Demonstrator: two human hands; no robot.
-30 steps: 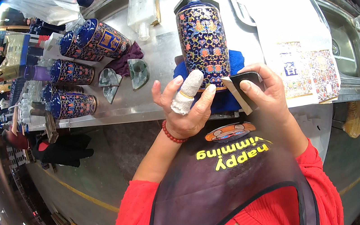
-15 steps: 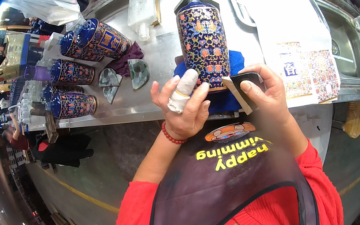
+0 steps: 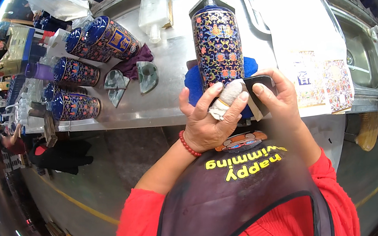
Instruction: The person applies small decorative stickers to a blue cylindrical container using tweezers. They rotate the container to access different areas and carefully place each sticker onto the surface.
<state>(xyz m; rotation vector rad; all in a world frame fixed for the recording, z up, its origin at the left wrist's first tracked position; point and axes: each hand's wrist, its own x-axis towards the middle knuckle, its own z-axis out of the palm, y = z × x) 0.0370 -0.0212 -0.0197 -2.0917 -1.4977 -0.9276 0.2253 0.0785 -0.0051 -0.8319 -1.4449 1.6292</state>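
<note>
Head-height fisheye view, downward, close over the bench

Before you, glossy patterned bottle, matt, soft-looking blue cloth, shiny metal worktop, smooth white paper-like sheet, your rough cloth finger cover, your smooth, matt black pad.

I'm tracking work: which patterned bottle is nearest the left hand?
The central bottle just beyond the left hand, blue cloth on either side; the other patterned bottles cluster farther left.

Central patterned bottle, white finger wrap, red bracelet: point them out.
Central patterned bottle (image 3: 218, 45): head view, middle of its body.
White finger wrap (image 3: 229, 95): head view, its middle.
Red bracelet (image 3: 184, 144): head view, outer beads.
</note>
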